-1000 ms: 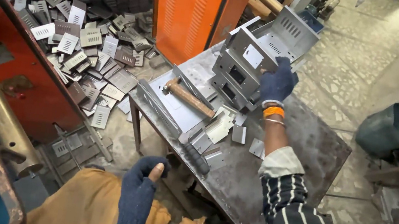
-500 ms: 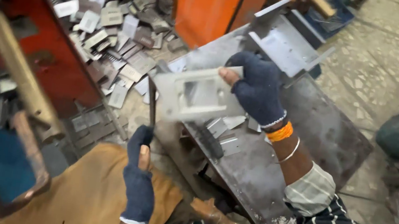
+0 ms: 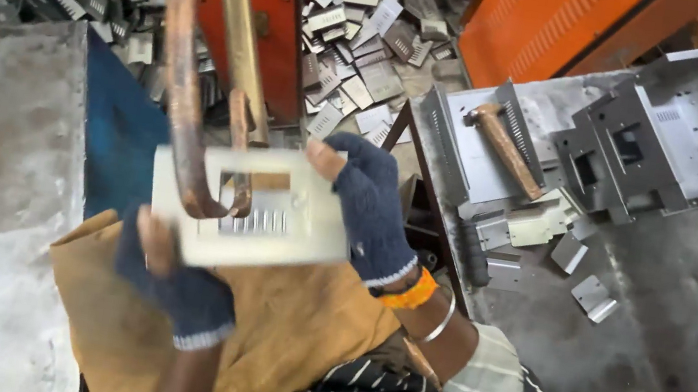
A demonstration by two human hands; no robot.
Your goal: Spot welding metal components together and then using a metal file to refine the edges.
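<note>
**Two gloved hands, one plate at the electrodes**

Both grips are pinched on the pale vented plate (image 3: 250,209): left hand (image 3: 171,275) at 7 o'clock, right hand (image 3: 371,204) at 3. Copper welder arms (image 3: 187,80) meet it from 12; its long axis runs left-right.

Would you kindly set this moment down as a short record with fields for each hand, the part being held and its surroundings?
Left hand: left hand in a dark blue glove, gripping the lower left edge of the plate.
Right hand: right hand in a dark blue glove, gripping the right edge.
Held part: pale sheet-metal plate with a rectangular cutout and a row of slots.
At the plate: curved copper arms come down in front of the cutout.
Bench: grey metal table with a hammer and folded metal boxes.
Floor: heap of small metal plates.
</note>
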